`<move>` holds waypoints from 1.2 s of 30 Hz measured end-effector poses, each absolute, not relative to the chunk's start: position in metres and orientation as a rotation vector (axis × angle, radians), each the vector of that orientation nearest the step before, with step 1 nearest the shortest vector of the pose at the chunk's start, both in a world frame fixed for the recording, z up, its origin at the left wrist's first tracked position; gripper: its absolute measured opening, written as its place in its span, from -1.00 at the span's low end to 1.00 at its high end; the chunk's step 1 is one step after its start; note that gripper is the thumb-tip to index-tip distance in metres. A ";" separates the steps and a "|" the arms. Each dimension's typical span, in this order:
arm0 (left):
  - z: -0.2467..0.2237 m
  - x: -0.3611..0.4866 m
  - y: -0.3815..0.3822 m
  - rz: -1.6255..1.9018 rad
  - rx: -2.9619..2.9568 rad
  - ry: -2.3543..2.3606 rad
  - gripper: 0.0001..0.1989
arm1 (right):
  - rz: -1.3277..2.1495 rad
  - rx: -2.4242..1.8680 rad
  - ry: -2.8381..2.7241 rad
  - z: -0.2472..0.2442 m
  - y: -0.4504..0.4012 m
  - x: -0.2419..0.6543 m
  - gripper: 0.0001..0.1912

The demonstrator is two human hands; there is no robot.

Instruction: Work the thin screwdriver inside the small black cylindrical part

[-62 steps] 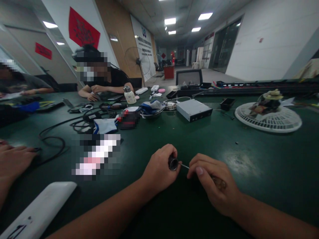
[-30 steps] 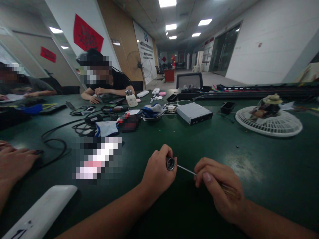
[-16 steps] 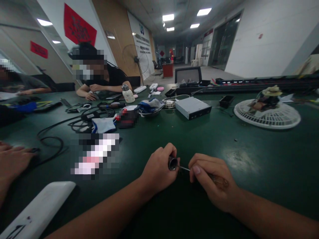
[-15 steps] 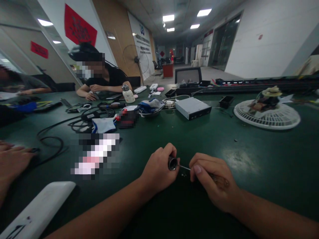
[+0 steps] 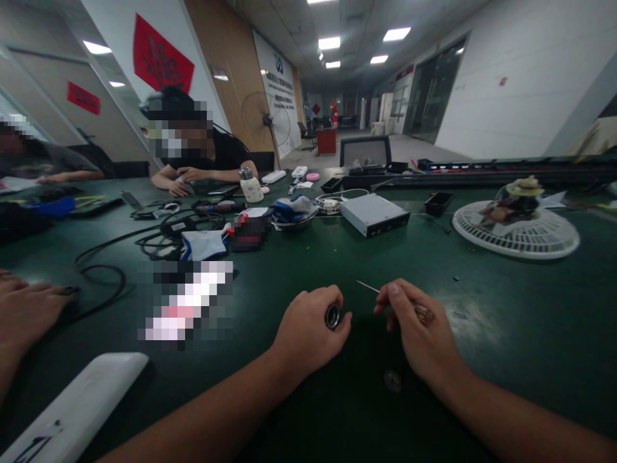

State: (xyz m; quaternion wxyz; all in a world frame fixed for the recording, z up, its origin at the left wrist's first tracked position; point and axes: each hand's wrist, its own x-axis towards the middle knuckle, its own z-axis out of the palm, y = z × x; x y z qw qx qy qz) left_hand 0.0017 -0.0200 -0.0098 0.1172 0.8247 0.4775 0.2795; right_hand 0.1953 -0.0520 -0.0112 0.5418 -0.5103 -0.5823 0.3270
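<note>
**Left hand**: closed, fingers curled round a short metal cylinder, whose hollow round end shows beside the fingertips.

**Right hand**: gripping a slim steel pick between thumb and fingers by its amber-brown handle, the tip angled up and away toward the far side.

**Change:** the hands have drawn apart. The pick's tip, earlier at the cylinder's mouth, now stands clear of it, with open space between the two. A small dark round disc, not visible earlier, lies on the dark green counter just below the right hand. Whether it came from the cylinder cannot be told.

**Near, left:** a co-worker's hand rests on the counter beside a looped black cable. A white plastic bar lies at the near edge, and a pixelated flat item sits beyond it.

**Farther off:** a silver drive enclosure, a steel bowl with cloth in it, and a white round fan guard lying flat. A seated person works across the counter.
</note>
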 end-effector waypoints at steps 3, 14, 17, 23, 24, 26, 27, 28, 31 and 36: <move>-0.005 0.001 -0.022 1.089 2.420 1.343 -0.75 | 0.728 -1.256 -1.197 -0.014 -0.045 0.197 -0.73; -0.011 0.002 -0.018 0.760 2.416 1.446 -0.92 | 0.605 -0.996 -1.533 -0.011 -0.061 0.198 -0.69; -0.013 0.001 -0.017 0.710 2.378 1.509 -0.96 | 0.551 -1.064 -1.728 -0.008 -0.068 0.197 -0.76; -0.012 0.002 -0.017 0.737 2.321 1.572 -0.89 | -0.012 -1.420 -2.338 -0.003 -0.079 0.176 -0.96; -0.011 0.002 -0.017 0.744 2.319 1.573 -0.88 | -0.048 -1.422 -2.384 -0.004 -0.079 0.174 -0.96; -0.011 0.003 -0.017 0.750 2.319 1.564 -0.86 | -0.066 -1.403 -2.438 -0.008 -0.076 0.175 -0.96; -0.010 0.003 -0.017 0.748 2.322 1.551 -0.85 | -0.052 -1.389 -2.448 -0.010 -0.073 0.176 -0.96; -0.010 0.003 -0.017 0.742 2.329 1.533 -0.84 | -0.029 -1.380 -2.442 -0.011 -0.070 0.179 -0.96; -0.011 0.003 -0.017 0.715 2.356 1.455 -0.81 | 0.078 -1.370 -2.365 -0.012 -0.058 0.187 -0.97; -0.011 0.002 -0.018 0.677 2.367 1.355 -0.81 | 0.323 -1.284 -2.143 -0.012 -0.049 0.194 -0.94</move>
